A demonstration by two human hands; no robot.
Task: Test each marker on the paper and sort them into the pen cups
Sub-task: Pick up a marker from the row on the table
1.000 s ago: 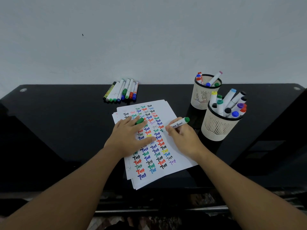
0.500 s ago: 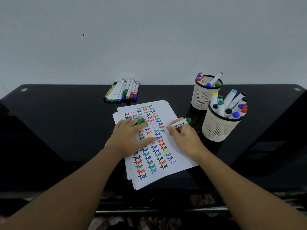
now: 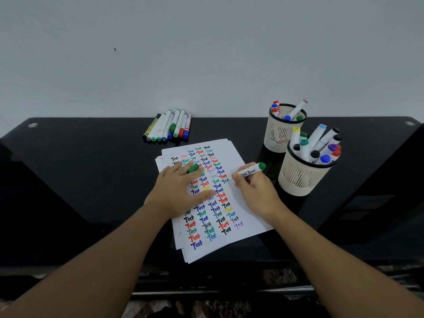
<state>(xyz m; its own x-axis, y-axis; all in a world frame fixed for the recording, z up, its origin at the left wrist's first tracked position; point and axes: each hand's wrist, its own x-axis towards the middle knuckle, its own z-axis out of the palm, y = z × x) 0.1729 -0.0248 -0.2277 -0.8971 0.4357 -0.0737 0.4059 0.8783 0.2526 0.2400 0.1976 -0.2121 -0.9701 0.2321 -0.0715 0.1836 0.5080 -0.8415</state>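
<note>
The white whiteboard marker with a green end (image 3: 251,171) is pinched in the curled fingers of the right hand (image 3: 254,191), its tip down on the white paper sheets covered in coloured "Test" words (image 3: 238,157). The left hand (image 3: 179,191) lies flat on the paper, a green marker cap (image 3: 193,168) tucked between its fingers. Just right stand two cream mesh pen cups, the near one (image 3: 300,177) fuller than the far one (image 3: 278,134). Behind the paper lies a row of about nine loose markers (image 3: 168,128) on the glossy black table (image 3: 80,171).
</note>
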